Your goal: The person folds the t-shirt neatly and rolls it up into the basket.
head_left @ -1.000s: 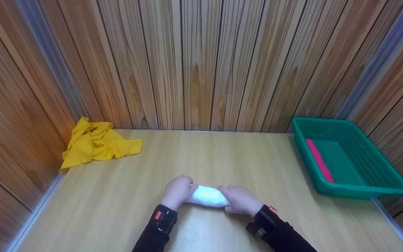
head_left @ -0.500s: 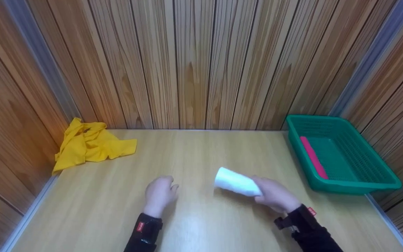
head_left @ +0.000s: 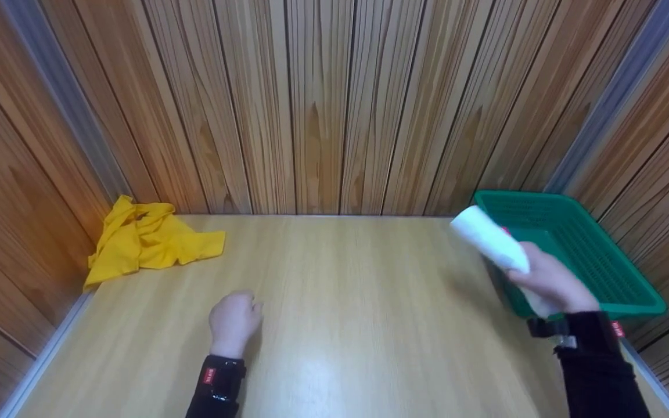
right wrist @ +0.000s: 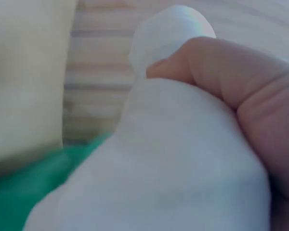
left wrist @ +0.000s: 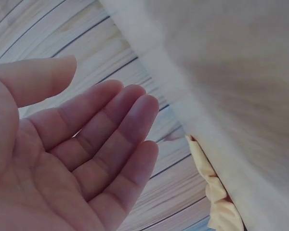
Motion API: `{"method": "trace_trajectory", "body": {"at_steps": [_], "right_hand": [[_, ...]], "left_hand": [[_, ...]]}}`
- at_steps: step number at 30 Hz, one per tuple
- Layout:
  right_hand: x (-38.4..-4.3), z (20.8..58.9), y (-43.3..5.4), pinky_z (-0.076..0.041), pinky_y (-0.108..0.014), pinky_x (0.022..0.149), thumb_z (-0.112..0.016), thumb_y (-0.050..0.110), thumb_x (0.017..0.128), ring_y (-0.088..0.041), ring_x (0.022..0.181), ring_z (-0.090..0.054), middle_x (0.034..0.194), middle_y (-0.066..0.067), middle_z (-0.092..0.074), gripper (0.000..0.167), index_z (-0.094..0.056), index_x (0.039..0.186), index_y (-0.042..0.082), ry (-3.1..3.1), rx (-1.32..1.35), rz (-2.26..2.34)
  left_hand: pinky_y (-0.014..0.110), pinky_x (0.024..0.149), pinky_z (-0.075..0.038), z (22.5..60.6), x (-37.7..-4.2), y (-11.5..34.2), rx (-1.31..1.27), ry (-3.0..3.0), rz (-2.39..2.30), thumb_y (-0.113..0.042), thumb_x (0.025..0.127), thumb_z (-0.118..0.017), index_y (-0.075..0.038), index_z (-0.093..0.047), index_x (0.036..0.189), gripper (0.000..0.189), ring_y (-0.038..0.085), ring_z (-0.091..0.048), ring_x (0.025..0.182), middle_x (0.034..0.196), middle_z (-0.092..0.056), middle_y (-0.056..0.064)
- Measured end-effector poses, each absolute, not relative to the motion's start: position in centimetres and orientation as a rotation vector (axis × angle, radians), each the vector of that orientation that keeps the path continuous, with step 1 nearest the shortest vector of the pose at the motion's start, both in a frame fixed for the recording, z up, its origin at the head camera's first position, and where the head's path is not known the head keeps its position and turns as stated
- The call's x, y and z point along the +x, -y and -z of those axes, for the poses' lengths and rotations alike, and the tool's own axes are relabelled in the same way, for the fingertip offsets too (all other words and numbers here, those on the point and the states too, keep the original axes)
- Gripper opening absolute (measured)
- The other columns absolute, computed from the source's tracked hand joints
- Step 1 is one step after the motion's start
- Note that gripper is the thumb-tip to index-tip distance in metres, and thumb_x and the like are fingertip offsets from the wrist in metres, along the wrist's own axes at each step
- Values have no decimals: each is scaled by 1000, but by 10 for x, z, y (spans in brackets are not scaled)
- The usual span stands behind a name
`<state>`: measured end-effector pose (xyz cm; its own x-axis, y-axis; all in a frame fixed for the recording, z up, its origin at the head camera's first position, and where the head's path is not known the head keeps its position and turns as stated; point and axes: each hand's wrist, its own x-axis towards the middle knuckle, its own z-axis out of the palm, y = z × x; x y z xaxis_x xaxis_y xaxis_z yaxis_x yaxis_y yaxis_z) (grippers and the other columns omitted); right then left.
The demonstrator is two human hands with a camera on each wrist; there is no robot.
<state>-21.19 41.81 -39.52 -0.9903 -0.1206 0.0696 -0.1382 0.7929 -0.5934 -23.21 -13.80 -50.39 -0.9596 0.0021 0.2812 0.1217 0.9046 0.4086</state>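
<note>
My right hand (head_left: 552,281) grips one end of a white rolled-up cloth (head_left: 488,237), held in the air over the left side of the green plastic basket (head_left: 619,312). In the right wrist view the thumb presses along the white roll (right wrist: 178,134), and green basket wall shows blurred at lower left. Only a sliver of the pink roll (head_left: 505,230) inside the basket is visible behind the white one. My left hand (head_left: 234,322) hovers over the table at left of centre, holding nothing. Its fingers (left wrist: 130,125) are loosely bent in the left wrist view.
A crumpled yellow cloth (head_left: 148,241) lies in the back left corner of the wooden table (head_left: 334,278). Wood-panelled walls (head_left: 317,104) enclose the back and both sides. The basket stands close to the right wall.
Both hands held the white roll at first. The left let go and drew away left, while the right carried the roll rightward and up to the basket.
</note>
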Motion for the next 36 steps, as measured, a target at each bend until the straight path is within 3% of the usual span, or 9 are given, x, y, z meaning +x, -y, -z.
{"method": "trace_trajectory", "body": {"at_steps": [5,14,26,36], "right_hand": [[-223,384,-448,-47,-41,74,-63,22,95,-39,99,-54,123,-34,-48,69,-25,142,-12,3010,25,-999],[-245,377,-476,-46,-48,69,-54,27,93,-45,87,-52,108,-39,-46,68,-26,128,-24,3086,-234,-791],[-255,385,-486,-44,-54,75,-53,28,93,-48,89,-49,101,-40,-45,66,-26,121,-26,3166,-432,-711],[-251,395,-494,-45,-56,74,-54,27,91,-50,89,-51,102,-42,-45,67,-27,120,-27,3174,-552,-717]], "left_hand": [[40,51,-44,506,-229,142,-54,2806,598,-14,87,-70,-6,-58,70,22,25,-54,56,62,-52,5],[48,53,-46,509,-229,140,-77,2660,493,-8,83,-71,0,-61,72,17,37,-60,61,65,-57,14],[45,55,-49,509,-231,138,-37,2847,505,-9,86,-67,0,-62,75,16,33,-60,64,67,-58,12],[45,57,-50,509,-231,138,-19,2924,532,-8,84,-65,-3,-62,72,13,33,-61,66,69,-60,12]]}}
